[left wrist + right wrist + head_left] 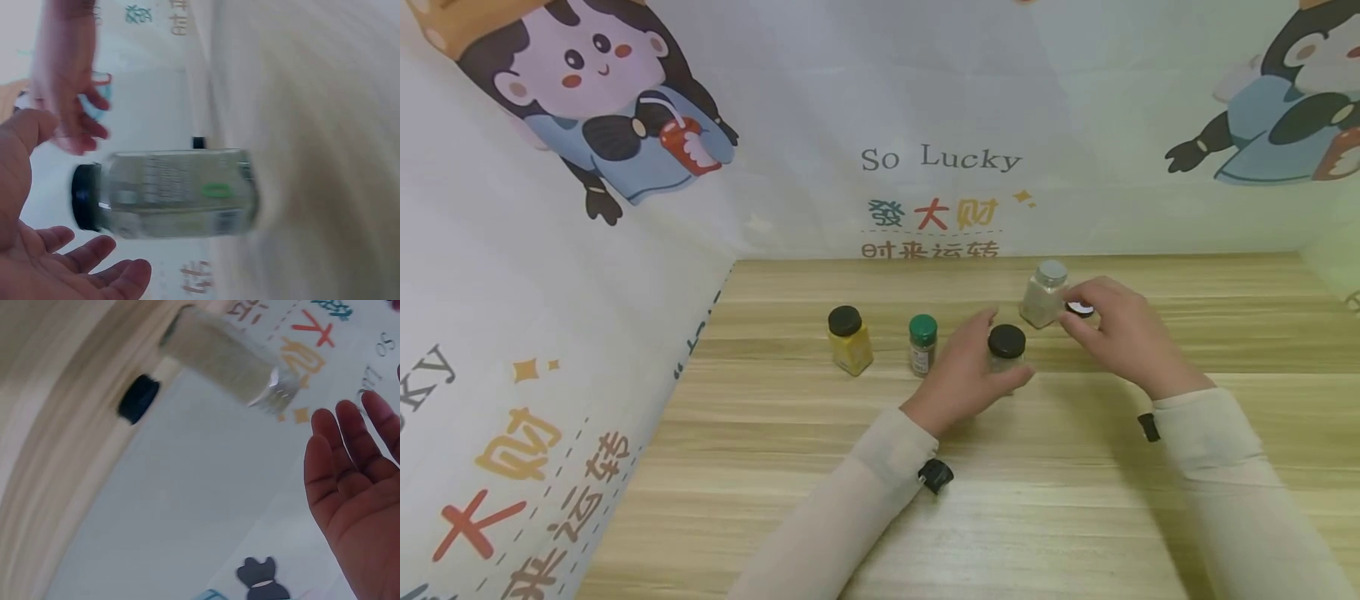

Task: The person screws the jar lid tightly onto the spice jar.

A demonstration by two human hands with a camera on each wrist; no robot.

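A clear jar with a black lid (1007, 342) stands upright on the table. My left hand (964, 375) is spread around it, and in the left wrist view the thumb and fingers stay apart from the jar (178, 194). Farther back is a lidless jar (1042, 298) with pale contents, its mouth looking covered by a silvery seal. A loose black lid (1080, 309) lies on the table to its right. My right hand (1120, 333) hovers beside that jar and lid with fingers extended; the right wrist view shows nothing in the palm (369, 506).
Left of my left hand stand a small green-capped bottle (922, 346) and a yellow jar with a black lid (850, 342). A printed white cloth (805, 192) hangs behind and beside the wooden table (1045, 517).
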